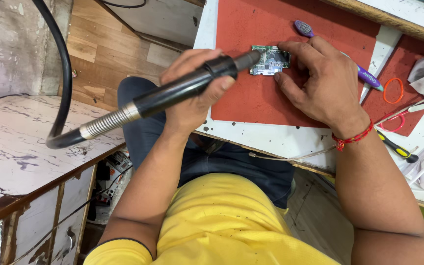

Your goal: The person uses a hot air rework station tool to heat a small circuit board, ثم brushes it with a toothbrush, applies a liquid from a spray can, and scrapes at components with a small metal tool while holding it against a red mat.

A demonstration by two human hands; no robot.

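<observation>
On the red mat (261,98) that covers the white workbench (280,140), a small green circuit board (270,60) lies flat. The right hand (320,83) rests over it, fingers spread, thumb and forefinger touching the board's right edge and pinning it down. The left hand (195,91) is wrapped tight around a black hot-air wand (182,91), whose metal nozzle points at the board's left edge, just beside it; whether it touches cannot be told. A thick black hose (62,73) loops from the wand's coiled metal collar up past a marbled side table (15,142). Behind the right hand lies a purple toothbrush (364,76), partly hidden by the fingers. Farther right sit an orange rubber band (393,90), a red one (392,123), and a black-and-yellow screwdriver (398,149), well apart from the board. No containers, packages or labels can be made out.
</observation>
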